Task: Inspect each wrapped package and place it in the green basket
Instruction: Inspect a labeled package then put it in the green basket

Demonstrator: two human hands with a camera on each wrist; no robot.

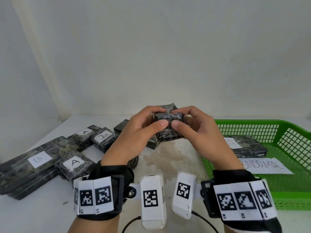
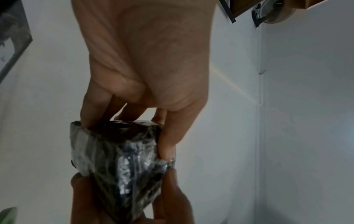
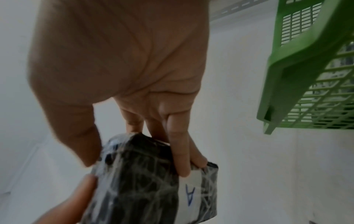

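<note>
A small black package (image 1: 170,128) wrapped in clear film is held up above the table between both hands. My left hand (image 1: 144,125) grips its left side, thumb on the near face. My right hand (image 1: 190,121) grips its right side the same way. In the right wrist view the package (image 3: 145,189) shows a white label with a blue letter A on its far face. The left wrist view shows the package (image 2: 122,163) pinched between fingers and thumb. The green basket (image 1: 294,132) stands at the right with one package labelled A (image 1: 247,146) lying inside.
Several wrapped packages lie on the white table at the left: a long one labelled B (image 1: 33,162) and smaller ones labelled A (image 1: 75,163), (image 1: 102,137). A paper reading ABNORMAL (image 1: 267,166) lies in the basket. A wall rises behind the table.
</note>
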